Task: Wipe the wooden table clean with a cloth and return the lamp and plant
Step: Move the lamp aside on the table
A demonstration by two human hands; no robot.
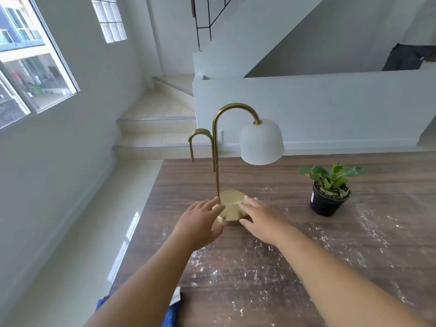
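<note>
Head view. Wooden table: surface dirty, white flecks and smears scattered over the near and right parts, thinner toward the far edge. Lamp stands upright on the table near its far left corner: a brass arched stem, a white dome shade hanging to the right, and a round brass base flat on the wood. Both hands are at the base, one on each side. Left hand: fingers extended and loosely spread, fingertips touching the base's left edge where the stem meets it, thumb low near the front rim. Right hand: fingers extended and laid against the right side of the base, thumb pointing toward the front rim. Neither hand is curled round the base; whether the palms press on it cannot be told. Plant: small and green in a dark pot, upright on the table to the right of the lamp and well apart from it, untouched. Cloth: blue, on the near left edge of the table, mostly hidden under the left forearm; neither hand holds it. Beyond the table are tiled stairs, and a window is in the left wall.
</note>
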